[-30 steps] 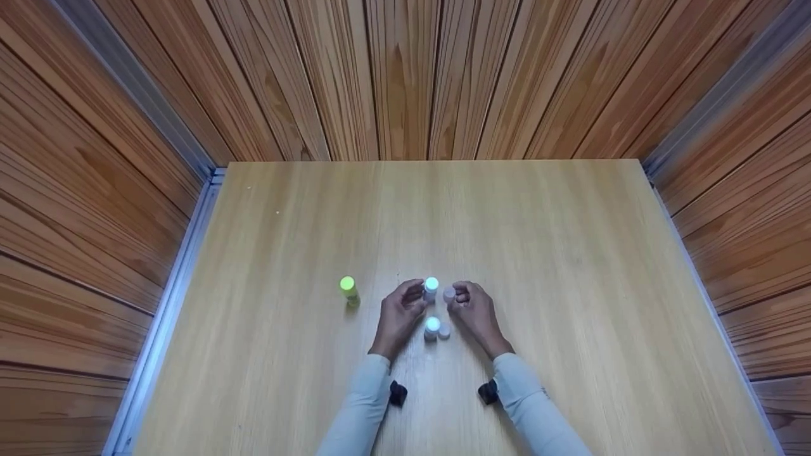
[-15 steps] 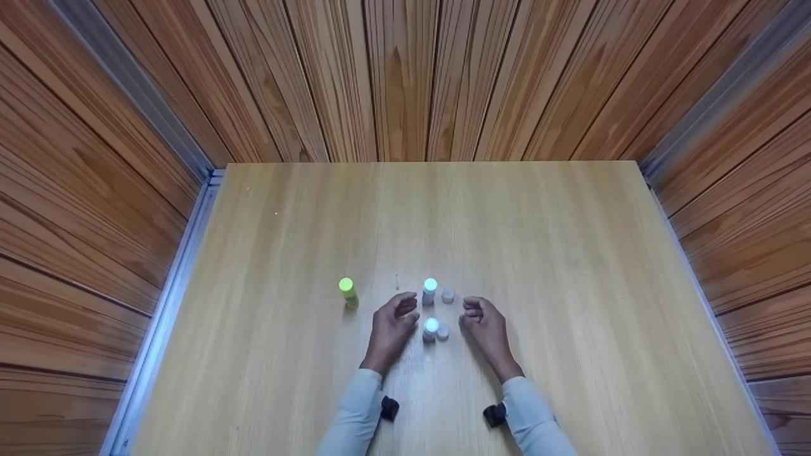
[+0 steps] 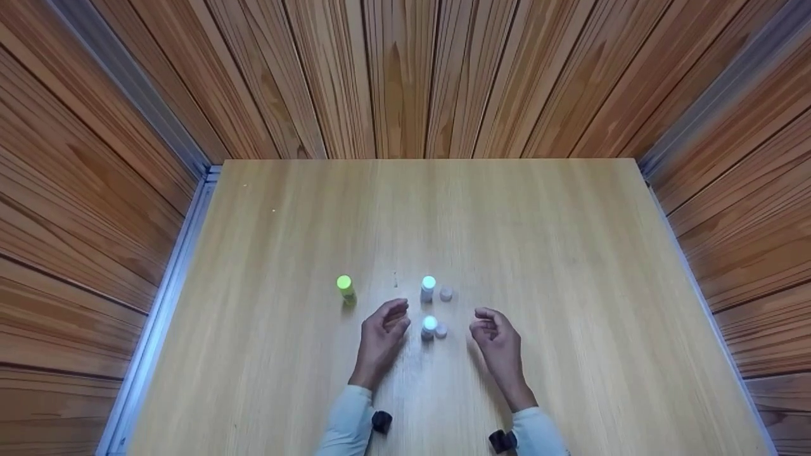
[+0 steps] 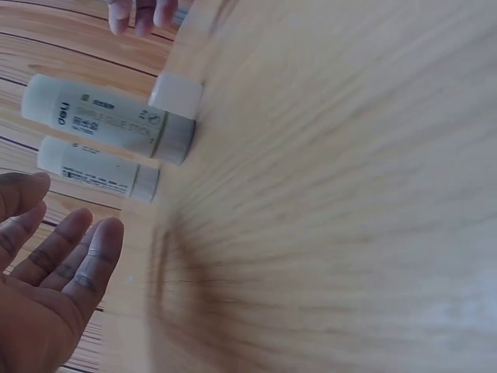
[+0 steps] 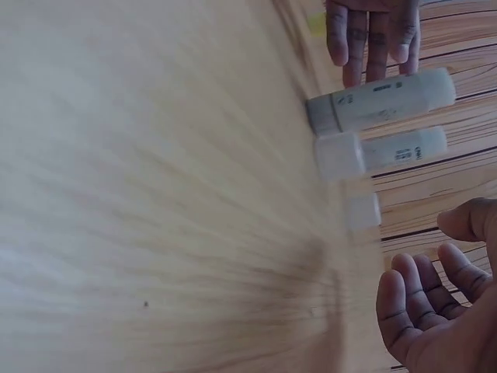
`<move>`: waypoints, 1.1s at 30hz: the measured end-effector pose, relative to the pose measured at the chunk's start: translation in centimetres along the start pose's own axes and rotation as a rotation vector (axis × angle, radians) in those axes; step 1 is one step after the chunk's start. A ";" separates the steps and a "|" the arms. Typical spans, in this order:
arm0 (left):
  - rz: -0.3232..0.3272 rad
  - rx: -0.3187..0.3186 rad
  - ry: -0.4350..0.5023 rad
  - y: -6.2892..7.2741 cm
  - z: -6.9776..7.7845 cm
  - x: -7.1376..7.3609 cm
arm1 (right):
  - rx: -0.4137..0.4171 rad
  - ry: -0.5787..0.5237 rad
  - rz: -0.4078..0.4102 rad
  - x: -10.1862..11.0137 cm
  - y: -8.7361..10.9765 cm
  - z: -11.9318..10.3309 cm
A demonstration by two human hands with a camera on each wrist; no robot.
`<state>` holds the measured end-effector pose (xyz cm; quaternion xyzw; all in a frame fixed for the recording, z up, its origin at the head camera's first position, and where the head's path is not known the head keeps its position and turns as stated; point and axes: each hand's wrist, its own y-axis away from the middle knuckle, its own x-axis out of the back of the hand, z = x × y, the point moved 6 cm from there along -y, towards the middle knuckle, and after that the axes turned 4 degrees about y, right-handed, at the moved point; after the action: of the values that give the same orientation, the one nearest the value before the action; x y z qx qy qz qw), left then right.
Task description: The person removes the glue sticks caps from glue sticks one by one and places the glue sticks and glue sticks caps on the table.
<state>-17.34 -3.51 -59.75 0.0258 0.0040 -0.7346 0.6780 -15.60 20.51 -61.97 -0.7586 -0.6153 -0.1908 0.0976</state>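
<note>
Two white glue sticks stand upright on the table, a near one [image 3: 429, 327] and a far one [image 3: 427, 288]. "Glue stick" can be read on the near one's label [image 4: 116, 123] in the left wrist view. To the right of each is a small white cap, the near cap [image 3: 441, 330] close against its stick and the far cap [image 3: 447, 294] slightly apart. My left hand [image 3: 380, 342] is just left of the near glue stick, fingers loosely bent, holding nothing. Farther off on the right, my right hand [image 3: 499, 348] also hangs loosely curled and holds nothing.
A yellow-green cylinder [image 3: 346, 289] stands upright left of the glue sticks, beyond my left hand. Wooden plank walls enclose the table [image 3: 570, 253] at the back and both sides. A metal rail [image 3: 158, 304] runs along its left edge.
The right hand has let go of the far cap and drawn back toward me and to the right. My left hand has also moved back and left, away from the far glue stick.
</note>
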 end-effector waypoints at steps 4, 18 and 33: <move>0.010 -0.007 -0.028 0.8 0.7 0.3 | -0.022 -0.021 -0.015 0.3 1.3 -0.7; 0.056 -0.020 0.030 2.5 1.1 1.0 | -0.021 -0.013 -0.073 -1.1 4.5 -0.6; 0.155 0.025 -0.016 3.5 1.7 1.8 | -0.013 -0.078 -0.319 -7.3 6.8 -1.7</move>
<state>-14.02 -5.66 -58.03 0.0286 -0.0128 -0.6801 0.7324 -10.48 11.79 -62.86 -0.6588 -0.7300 -0.1783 0.0370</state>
